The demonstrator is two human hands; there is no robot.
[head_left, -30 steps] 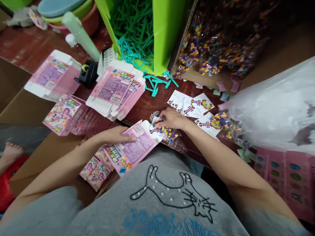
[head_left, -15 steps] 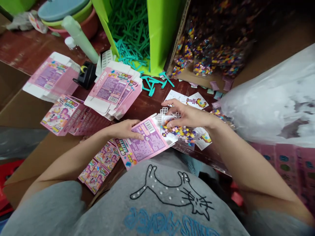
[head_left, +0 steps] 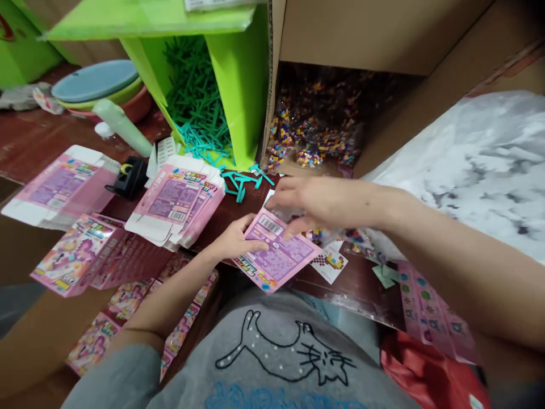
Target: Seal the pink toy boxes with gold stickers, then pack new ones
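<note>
My left hand [head_left: 237,241] grips a pink and purple printed carton [head_left: 281,250] by its left edge, thumb on the barcode side. Over the carton's far end hovers my right hand [head_left: 317,203], slightly blurred, its thumb and fingers apart near the end flap; whether it touches the flap I cannot tell. Behind the carton, partly hidden, lie clear bags of coloured pieces [head_left: 360,241]. A printed leaflet [head_left: 331,262] with a pixel pattern pokes out at the carton's right.
Stacks of flattened-looking pink cartons [head_left: 174,199] and filled boxes [head_left: 76,250] stand at left, by a black tape dispenser [head_left: 129,177]. A green bin [head_left: 232,102] of teal plastic pieces and a cardboard box [head_left: 340,34] of bead bags stand behind. White plastic sheeting [head_left: 481,165] lies right.
The carton has turned more upright toward me, and the bead bag at its end is now mostly out of sight. My right hand has moved over the carton's end. The view has shifted.
</note>
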